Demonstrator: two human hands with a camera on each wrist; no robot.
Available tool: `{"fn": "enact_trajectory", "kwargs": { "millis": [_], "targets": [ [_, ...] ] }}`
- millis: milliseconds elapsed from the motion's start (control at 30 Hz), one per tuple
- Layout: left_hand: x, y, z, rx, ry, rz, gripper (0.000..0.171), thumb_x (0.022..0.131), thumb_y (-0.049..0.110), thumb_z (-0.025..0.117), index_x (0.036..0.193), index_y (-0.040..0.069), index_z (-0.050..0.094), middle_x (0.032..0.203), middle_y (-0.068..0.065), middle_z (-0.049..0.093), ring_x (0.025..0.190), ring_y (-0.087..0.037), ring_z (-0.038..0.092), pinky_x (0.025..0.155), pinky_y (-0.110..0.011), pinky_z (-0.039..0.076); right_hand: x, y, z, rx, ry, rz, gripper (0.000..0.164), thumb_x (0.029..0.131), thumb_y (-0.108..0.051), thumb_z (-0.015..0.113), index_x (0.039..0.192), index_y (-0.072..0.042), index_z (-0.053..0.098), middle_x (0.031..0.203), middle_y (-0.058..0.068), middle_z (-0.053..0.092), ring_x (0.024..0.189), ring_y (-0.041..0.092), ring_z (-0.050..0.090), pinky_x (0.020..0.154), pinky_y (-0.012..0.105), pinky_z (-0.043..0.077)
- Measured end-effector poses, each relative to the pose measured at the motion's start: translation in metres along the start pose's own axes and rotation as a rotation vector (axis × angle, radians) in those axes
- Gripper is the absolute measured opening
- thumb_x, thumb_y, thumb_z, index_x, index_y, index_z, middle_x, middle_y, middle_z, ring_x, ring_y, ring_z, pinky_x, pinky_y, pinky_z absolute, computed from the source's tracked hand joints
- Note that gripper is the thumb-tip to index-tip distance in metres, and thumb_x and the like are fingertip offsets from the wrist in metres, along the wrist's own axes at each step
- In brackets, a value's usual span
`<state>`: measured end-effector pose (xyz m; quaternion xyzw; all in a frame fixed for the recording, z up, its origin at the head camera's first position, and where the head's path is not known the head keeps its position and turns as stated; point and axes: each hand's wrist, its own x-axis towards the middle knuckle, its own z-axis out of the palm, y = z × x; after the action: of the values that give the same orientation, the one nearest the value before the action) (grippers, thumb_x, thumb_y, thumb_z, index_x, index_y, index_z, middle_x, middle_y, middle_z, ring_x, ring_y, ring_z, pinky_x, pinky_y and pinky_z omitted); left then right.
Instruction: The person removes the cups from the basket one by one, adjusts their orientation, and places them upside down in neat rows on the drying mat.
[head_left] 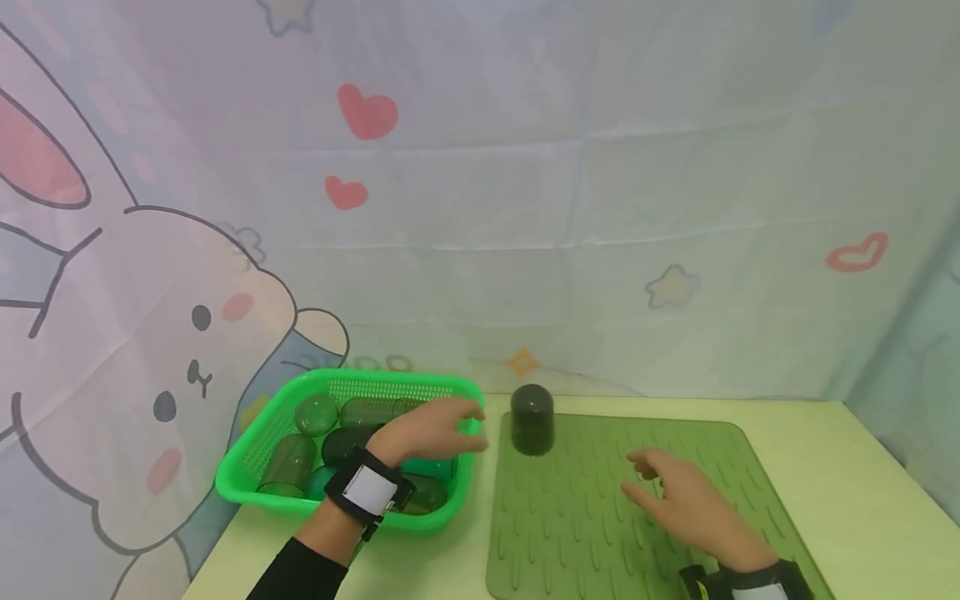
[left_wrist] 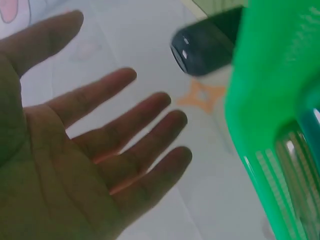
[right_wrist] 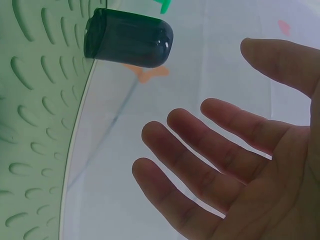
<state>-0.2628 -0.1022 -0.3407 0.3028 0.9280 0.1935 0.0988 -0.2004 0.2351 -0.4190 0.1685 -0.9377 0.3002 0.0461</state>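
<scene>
In the head view my left hand hovers over the right part of a bright green plastic basket, fingers extended and nothing in them. Several tinted glasses lie in the basket, among them an olive one and a dark one, partly hidden by the hand and wrist. One dark glass stands upside down at the back left corner of a green ridged mat. My right hand is over the mat, to the right of that glass, with fingers spread and holding nothing.
A pale yellow table carries the basket on the left and the mat on the right. Behind it hangs a printed cloth with a rabbit, hearts and stars. Black straps with small devices sit on both wrists.
</scene>
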Motion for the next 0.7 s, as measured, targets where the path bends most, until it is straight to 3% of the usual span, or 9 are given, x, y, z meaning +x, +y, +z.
{"fn": "enact_trajectory", "kwargs": {
  "millis": [133, 300, 467, 700],
  "targets": [
    [-0.005, -0.021, -0.006, 0.032, -0.002, 0.005, 0.040, 0.093, 0.028, 0.061, 0.127, 0.007, 0.056, 0.125, -0.009, 0.056, 0.114, -0.026, 0.054, 0.090, -0.040, 0.046, 0.006, 0.005, -0.003, 0.016, -0.009, -0.004, 0.050, 0.092, -0.039, 0.060, 0.124, 0.000, 0.055, 0.114, 0.013, 0.061, 0.103, 0.033, 0.058, 0.078, 0.046, 0.051],
    [-0.003, -0.041, -0.013, 0.059, -0.036, -0.086, 0.042, 0.091, 0.024, 0.065, 0.128, 0.006, 0.056, 0.126, -0.011, 0.056, 0.117, -0.029, 0.052, 0.092, -0.042, 0.045, 0.008, 0.008, -0.004, 0.020, -0.001, -0.008, 0.050, 0.093, -0.038, 0.060, 0.124, 0.000, 0.055, 0.114, 0.014, 0.061, 0.103, 0.033, 0.058, 0.079, 0.047, 0.051],
    [0.011, -0.061, -0.013, 0.101, -0.044, -0.156, 0.051, 0.089, 0.022, 0.067, 0.133, 0.001, 0.051, 0.129, -0.015, 0.054, 0.121, -0.032, 0.048, 0.096, -0.045, 0.042, 0.007, 0.008, -0.005, 0.010, -0.009, 0.017, 0.052, 0.092, -0.043, 0.059, 0.123, -0.001, 0.056, 0.115, 0.012, 0.061, 0.103, 0.031, 0.058, 0.079, 0.046, 0.051],
    [0.037, -0.091, 0.001, 0.232, -0.031, -0.250, 0.057, 0.087, 0.019, 0.069, 0.136, 0.000, 0.047, 0.133, -0.019, 0.050, 0.126, -0.037, 0.043, 0.101, -0.048, 0.037, 0.005, 0.007, -0.007, 0.001, -0.025, 0.056, 0.053, 0.090, -0.042, 0.063, 0.122, -0.001, 0.057, 0.114, 0.011, 0.061, 0.102, 0.031, 0.059, 0.078, 0.046, 0.051]
  ]
}}
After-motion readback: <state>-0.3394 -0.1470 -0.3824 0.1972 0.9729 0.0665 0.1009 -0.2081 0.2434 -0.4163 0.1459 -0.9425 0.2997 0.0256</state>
